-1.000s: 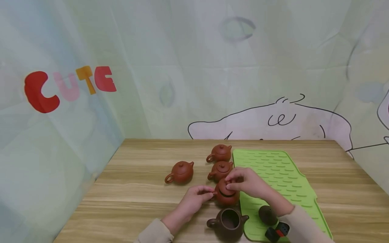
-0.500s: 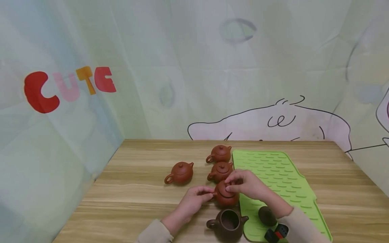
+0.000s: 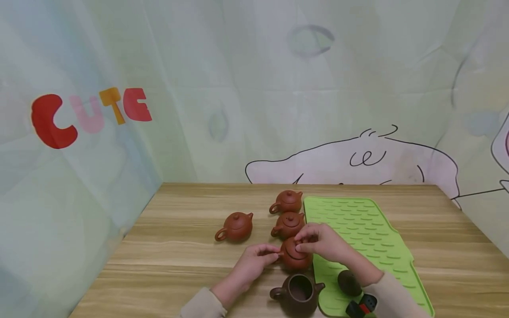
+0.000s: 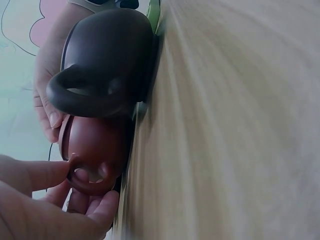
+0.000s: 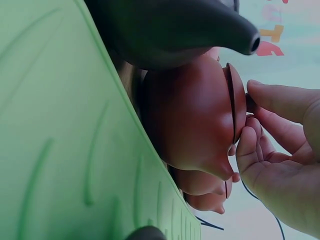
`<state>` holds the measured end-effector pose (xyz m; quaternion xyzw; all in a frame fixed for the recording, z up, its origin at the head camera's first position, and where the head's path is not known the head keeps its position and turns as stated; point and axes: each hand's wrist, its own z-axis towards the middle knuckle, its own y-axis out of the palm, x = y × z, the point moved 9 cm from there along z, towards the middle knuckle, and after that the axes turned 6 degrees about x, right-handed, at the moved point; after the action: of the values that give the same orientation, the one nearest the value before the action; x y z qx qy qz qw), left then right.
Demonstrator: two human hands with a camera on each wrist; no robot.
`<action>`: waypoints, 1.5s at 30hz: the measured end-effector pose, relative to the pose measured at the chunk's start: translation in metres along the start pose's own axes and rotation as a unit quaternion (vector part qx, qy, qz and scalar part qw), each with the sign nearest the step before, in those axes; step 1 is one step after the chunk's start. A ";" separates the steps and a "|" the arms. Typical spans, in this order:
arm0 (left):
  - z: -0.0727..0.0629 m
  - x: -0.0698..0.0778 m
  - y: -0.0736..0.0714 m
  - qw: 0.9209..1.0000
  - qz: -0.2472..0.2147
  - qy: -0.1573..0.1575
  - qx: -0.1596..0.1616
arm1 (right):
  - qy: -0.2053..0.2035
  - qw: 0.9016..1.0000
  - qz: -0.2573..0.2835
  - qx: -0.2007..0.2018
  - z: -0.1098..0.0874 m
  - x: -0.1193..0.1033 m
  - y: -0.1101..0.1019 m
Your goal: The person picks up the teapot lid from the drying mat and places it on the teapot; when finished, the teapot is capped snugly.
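A reddish-brown clay teapot stands at the left edge of the green mat. My left hand holds its handle, with fingers curled round the loop in the left wrist view. From above, my right hand pinches the knob of its lid. The lid rests over the mouth, with a thin dark gap along its edge in the right wrist view. Nearer me is a dark brown teapot with its mouth uncovered. A dark round lid lies on the mat by my right forearm.
Two reddish teapots, a middle one and a far one, line up behind the held one. Another reddish teapot stands apart to the left. The green mat covers the right of the wooden table. A black-and-red object sits by my right sleeve.
The lid has come down onto the teapot, and the wide dark gap under it has narrowed. My right hand moved slightly lower with it. My left hand stays at the handle.
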<state>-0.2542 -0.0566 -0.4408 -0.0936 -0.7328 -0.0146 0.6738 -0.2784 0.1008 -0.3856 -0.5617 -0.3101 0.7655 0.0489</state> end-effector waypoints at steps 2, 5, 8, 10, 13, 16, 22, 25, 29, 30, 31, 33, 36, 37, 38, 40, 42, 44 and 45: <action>0.000 -0.001 0.000 1.000 0.000 -0.001 0.000 | -0.002 1.000 -0.002 0.001 0.000 0.001 0.000; 0.000 -0.001 0.000 1.000 -0.002 -0.001 0.000 | -0.003 1.000 -0.005 0.002 0.001 0.002 0.001; 0.000 0.000 0.000 1.000 -0.004 -0.001 -0.001 | -0.003 1.000 -0.009 0.002 0.001 0.002 0.002; 0.000 0.000 0.000 1.000 -0.006 0.000 -0.001 | -0.002 1.000 -0.009 0.001 0.001 0.002 0.003; 0.000 0.001 0.001 1.000 -0.010 -0.001 -0.002 | -0.002 1.000 -0.010 0.000 0.001 0.002 0.004; 0.000 0.000 0.001 1.000 -0.012 -0.001 -0.002 | -0.001 1.000 -0.011 -0.001 0.001 0.002 0.004; 0.001 -0.001 0.001 1.000 0.001 -0.002 0.000 | 0.008 1.000 -0.016 -0.001 0.001 0.002 0.004; 0.001 0.000 0.000 1.000 0.009 -0.005 0.000 | 0.011 1.000 -0.016 0.000 0.001 0.002 0.003; 0.000 0.002 -0.001 1.000 0.016 -0.007 -0.004 | 0.013 1.000 -0.009 0.006 -0.001 0.001 -0.002; -0.001 0.003 -0.001 1.000 0.018 -0.007 -0.005 | 0.013 1.000 -0.007 0.008 -0.002 0.000 -0.004; -0.002 0.004 -0.002 1.000 0.020 -0.007 -0.006 | 0.013 1.000 -0.008 0.011 -0.004 0.000 -0.007; -0.003 0.006 -0.004 1.000 0.020 -0.008 -0.007 | 0.014 1.000 -0.011 0.015 -0.009 -0.002 -0.014; -0.006 0.008 -0.009 1.000 0.017 -0.014 -0.002 | 0.018 0.999 -0.021 0.021 -0.017 -0.003 -0.023; -0.007 0.009 -0.010 1.000 0.017 -0.013 0.000 | 0.020 0.999 -0.024 0.022 -0.021 -0.002 -0.026; -0.008 0.010 -0.012 1.000 0.019 -0.010 0.002 | 0.021 0.999 -0.024 0.024 -0.024 -0.002 -0.029; -0.011 0.013 -0.015 1.000 0.027 -0.002 0.007 | 0.024 0.999 -0.021 0.028 -0.031 0.000 -0.033; -0.014 0.015 -0.016 0.999 0.035 0.010 0.008 | 0.022 0.999 -0.016 0.033 -0.038 0.001 -0.037; -0.017 0.018 -0.017 0.999 0.043 0.025 0.008 | 0.019 0.999 -0.008 0.038 -0.045 0.002 -0.041; -0.019 0.019 -0.017 0.999 0.044 0.029 0.006 | 0.020 0.999 -0.002 0.039 -0.049 0.003 -0.043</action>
<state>-0.2391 -0.0743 -0.4187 -0.1209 -0.7085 0.0170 0.6951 -0.2477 0.1568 -0.3738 -0.5739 -0.2802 0.7654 0.0788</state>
